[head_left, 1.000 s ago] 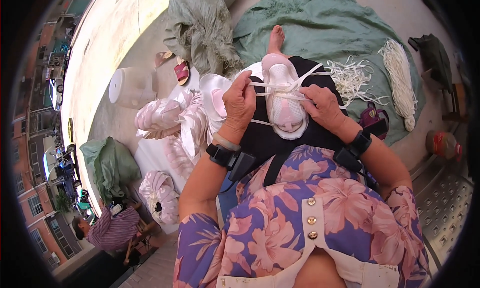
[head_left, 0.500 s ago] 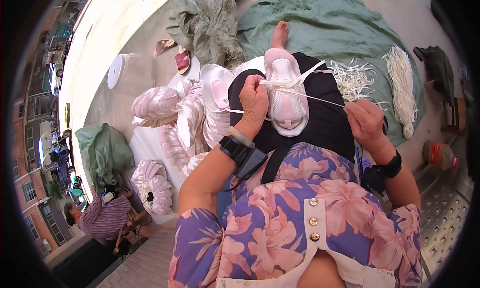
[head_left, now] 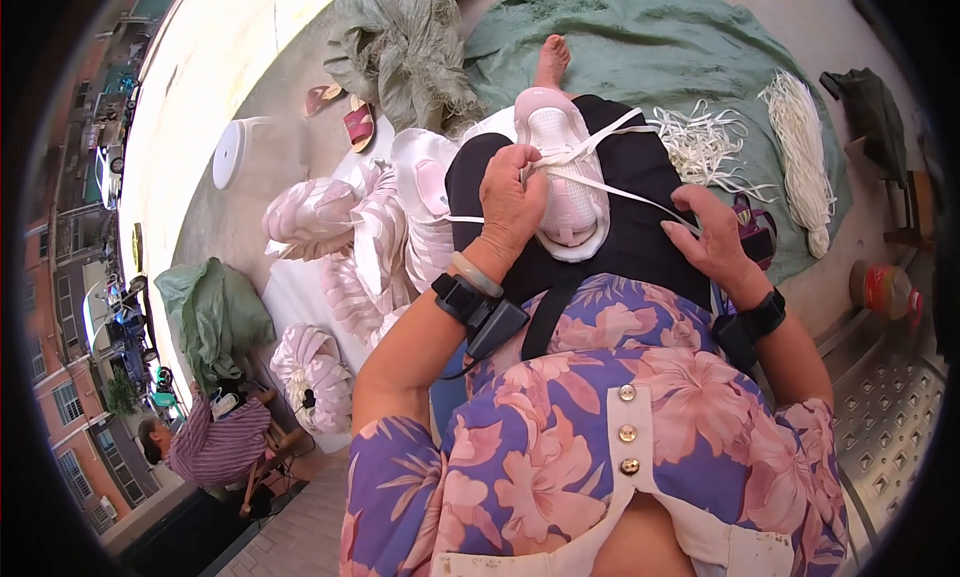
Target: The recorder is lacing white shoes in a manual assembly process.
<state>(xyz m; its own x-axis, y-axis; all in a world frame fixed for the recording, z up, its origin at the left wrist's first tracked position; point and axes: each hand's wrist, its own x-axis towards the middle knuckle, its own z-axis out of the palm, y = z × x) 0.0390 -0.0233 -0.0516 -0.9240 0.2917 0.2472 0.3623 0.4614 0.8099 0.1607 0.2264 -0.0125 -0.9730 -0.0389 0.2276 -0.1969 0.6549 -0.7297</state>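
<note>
Now our left hand (head_left: 512,205) pinches the lace (head_left: 612,188), our right hand (head_left: 714,239) gaping loosely; it looks light, limp, best gripped flat near the shoe (head_left: 572,217).

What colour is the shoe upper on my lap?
The shoe upper is white and pale pink, seen best in the head view.

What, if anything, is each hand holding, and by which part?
The left hand pinches a white lace close to the shoe; whether the right hand grips the strand reaching it cannot be told.
</note>
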